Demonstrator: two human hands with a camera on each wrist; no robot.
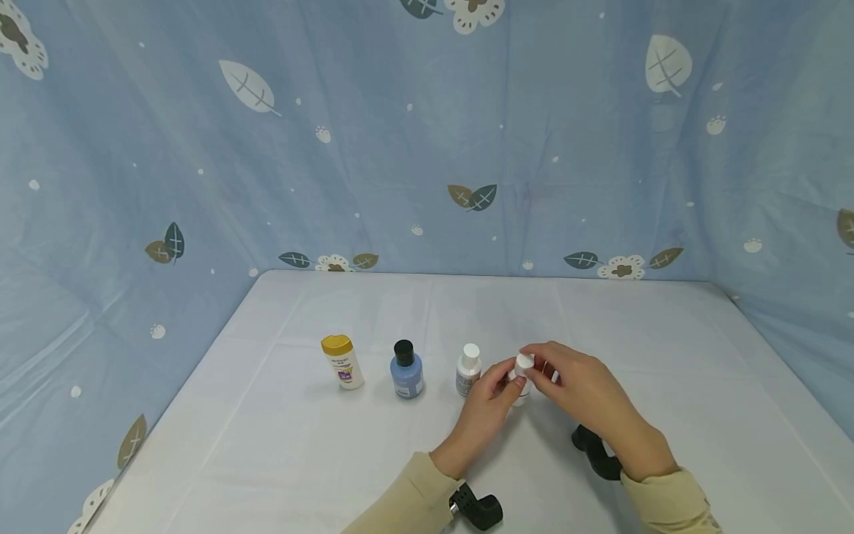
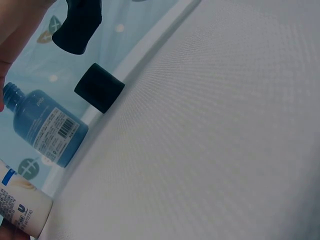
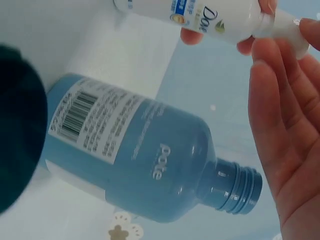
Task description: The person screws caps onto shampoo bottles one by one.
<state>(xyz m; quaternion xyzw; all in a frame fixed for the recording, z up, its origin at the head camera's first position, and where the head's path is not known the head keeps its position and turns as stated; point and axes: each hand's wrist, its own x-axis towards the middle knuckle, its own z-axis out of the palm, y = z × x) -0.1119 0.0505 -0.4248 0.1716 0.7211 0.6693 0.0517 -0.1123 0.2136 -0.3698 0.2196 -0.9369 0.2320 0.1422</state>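
In the head view my left hand (image 1: 485, 406) holds a small white bottle (image 1: 520, 395) by its body. My right hand (image 1: 587, 389) pinches its white cap (image 1: 524, 362) between thumb and fingers. The right wrist view shows the white bottle (image 3: 220, 17) with Dove lettering, and right-hand fingers (image 3: 270, 85) at its cap (image 3: 285, 32). Left of it in the head view stand another white-capped bottle (image 1: 469, 368) and a blue bottle (image 1: 407, 378) with a black cap. Both wrist views show a blue bottle (image 3: 150, 150) with a bare threaded neck; I cannot tell whether it is the same one.
A white bottle with a yellow cap (image 1: 343, 363) stands leftmost on the white table (image 1: 267, 445). Black wrist devices (image 1: 479, 510) sit by both forearms. In the left wrist view a black cap (image 2: 100, 88) rests near the uncapped blue bottle (image 2: 50, 125). A patterned blue curtain (image 1: 373, 163) hangs behind.
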